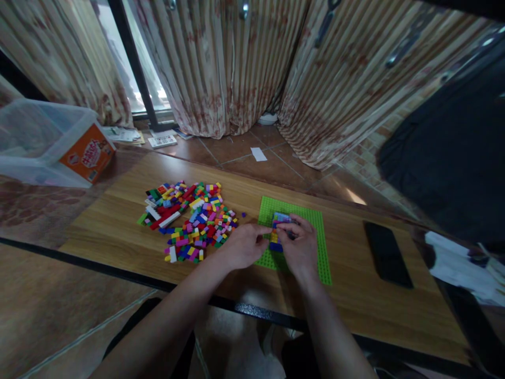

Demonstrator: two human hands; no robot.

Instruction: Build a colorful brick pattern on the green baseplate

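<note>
A bright green studded baseplate [321, 252] lies on the wooden table, bearing a small block of stacked toy bricks [275, 246] in blue, yellow, orange and purple. My left hand [246, 245] comes in from the left. Its index finger stretches out to the left side of the stack, the thumb apart below and the other fingers curled. Over the right side of the stack is my right hand [302, 245], its fingers closed around the bricks and hiding part of them. Left of the plate spreads a pile of loose toy bricks [197, 221] in many colours.
One small dark blue brick [243, 215] lies between the pile and the plate. A black phone [387, 253] rests on the table at the right. On the far left stands a clear plastic bin [47, 142] with an orange label. Curtains [236, 68] hang behind the table [130, 195].
</note>
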